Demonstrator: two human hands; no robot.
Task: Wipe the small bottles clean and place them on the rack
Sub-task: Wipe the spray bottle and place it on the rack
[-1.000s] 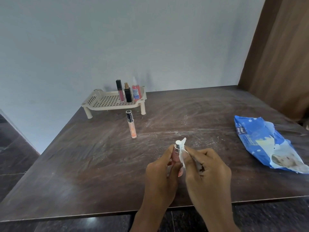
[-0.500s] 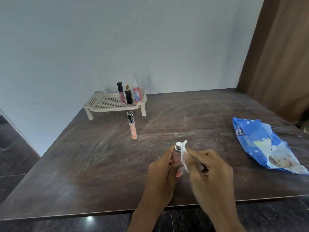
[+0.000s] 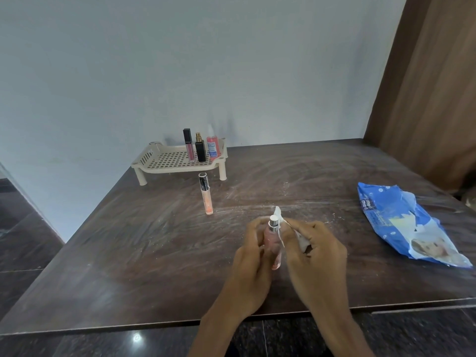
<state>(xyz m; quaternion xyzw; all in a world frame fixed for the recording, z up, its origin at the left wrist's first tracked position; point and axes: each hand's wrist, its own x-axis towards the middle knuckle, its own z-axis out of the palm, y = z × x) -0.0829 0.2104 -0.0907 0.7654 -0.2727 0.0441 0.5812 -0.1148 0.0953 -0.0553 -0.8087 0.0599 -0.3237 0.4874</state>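
Observation:
My left hand (image 3: 251, 256) grips a small pink bottle (image 3: 273, 244) with a silver top, held upright over the table's near middle. My right hand (image 3: 313, 253) pinches a white wipe (image 3: 301, 237) against the bottle's right side and neck. A beige perforated rack (image 3: 164, 163) stands at the back left against the wall. On its right end stand a pink lip-gloss tube (image 3: 188, 145), a black bottle (image 3: 200, 148) and a red spray bottle (image 3: 212, 145). A peach tube (image 3: 206, 194) with a black cap lies on the table in front of the rack.
A blue pack of wipes (image 3: 409, 225) lies open at the right of the dark wooden table (image 3: 144, 253), which shows white dusty smears. A brown panel (image 3: 432, 86) rises at the right. The table's near edge runs just below my wrists.
The bottle now shows more between my hands. My right hand with the wipe has slid down its side. The view has shifted slightly.

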